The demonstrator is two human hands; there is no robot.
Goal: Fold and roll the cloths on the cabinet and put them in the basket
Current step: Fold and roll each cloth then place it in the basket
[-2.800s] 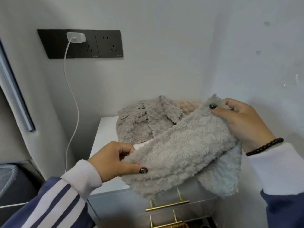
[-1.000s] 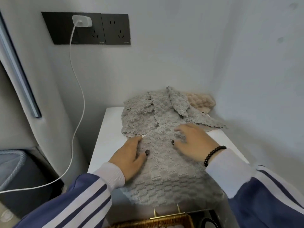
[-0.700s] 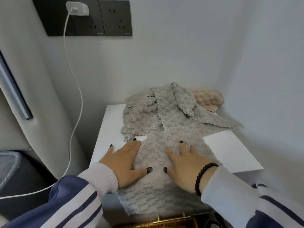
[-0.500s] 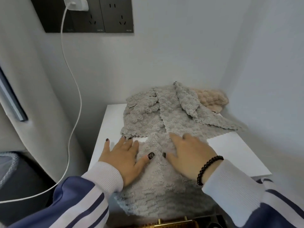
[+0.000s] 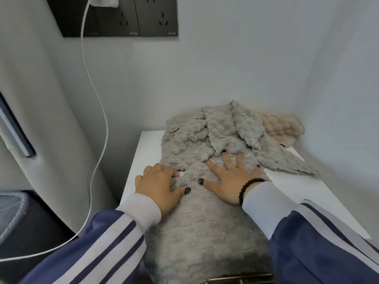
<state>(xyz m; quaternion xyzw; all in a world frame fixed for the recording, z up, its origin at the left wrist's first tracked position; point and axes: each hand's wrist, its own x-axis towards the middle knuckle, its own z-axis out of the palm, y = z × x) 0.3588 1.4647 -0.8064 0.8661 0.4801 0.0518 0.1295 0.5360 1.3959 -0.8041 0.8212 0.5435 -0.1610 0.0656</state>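
Cloth on cabinet, before pile

Grey waffle-textured cloth, beige cloth, white cabinet, navy white-striped sleeves

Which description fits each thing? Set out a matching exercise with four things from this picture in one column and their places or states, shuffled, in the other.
Things:
1. beige cloth
2. white charger
3. right hand
4. beaded bracelet

Descriptions:
A. plugged into the wall socket
B. round the right wrist
C. at the back corner of the cabinet
D. spread flat on the grey cloth

Pairs: 1-C, 2-A, 3-D, 4-B
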